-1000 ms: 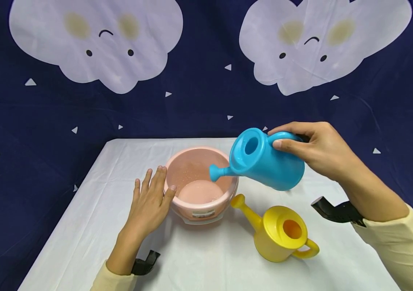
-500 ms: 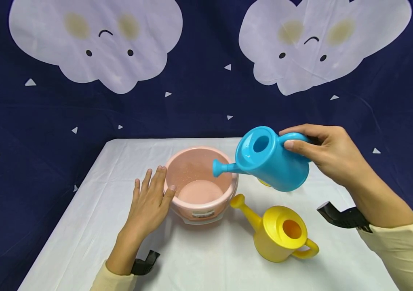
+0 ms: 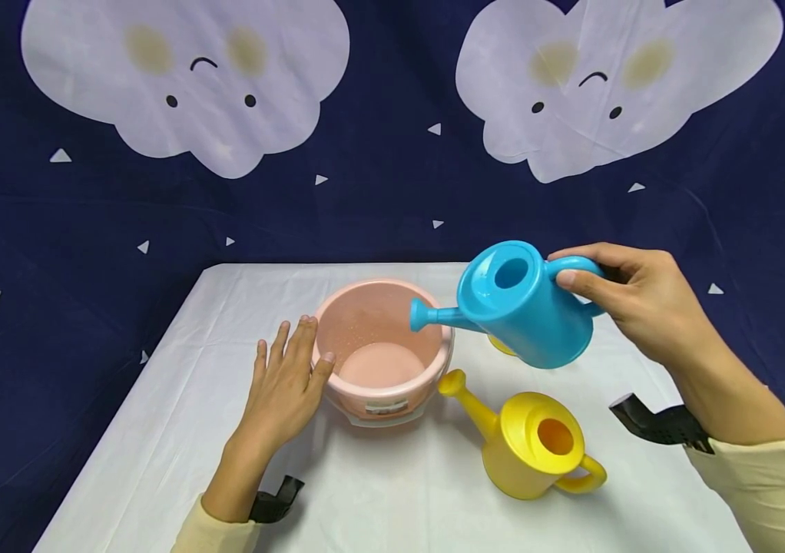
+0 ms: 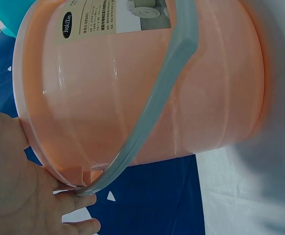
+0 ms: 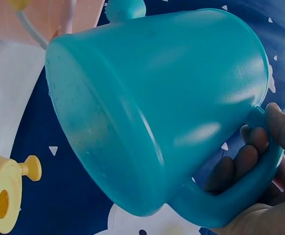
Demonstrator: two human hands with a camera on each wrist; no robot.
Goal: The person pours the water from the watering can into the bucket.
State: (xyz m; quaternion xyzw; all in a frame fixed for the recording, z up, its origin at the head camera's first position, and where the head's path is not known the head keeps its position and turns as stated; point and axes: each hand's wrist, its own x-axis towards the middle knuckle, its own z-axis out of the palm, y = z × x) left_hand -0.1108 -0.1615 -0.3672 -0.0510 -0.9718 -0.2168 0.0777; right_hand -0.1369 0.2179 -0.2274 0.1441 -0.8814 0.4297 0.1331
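Observation:
My right hand (image 3: 655, 307) grips the handle of a blue watering can (image 3: 538, 315), held up above the table at the right of a pink bucket (image 3: 382, 369). The can leans to the left, and its spout overlaps the bucket's right rim in the head view. In the right wrist view, my fingers and thumb curl round the blue handle (image 5: 235, 203). My left hand (image 3: 282, 392) has its fingers straight against the bucket's left rim. The left wrist view shows these fingers beside the end of the bucket's grey handle (image 4: 142, 127).
A yellow watering can (image 3: 534, 445) stands on the white-covered table (image 3: 365, 499), in front of the blue one, its spout toward the bucket. Another yellow thing (image 3: 501, 346) is mostly hidden behind the blue can. A dark blue cloth (image 3: 392, 207) with clouds hangs behind.
My right hand has moved right and slightly down with the blue watering can, which now leans less. The yellow thing behind it has come into view. My left hand stays at the bucket.

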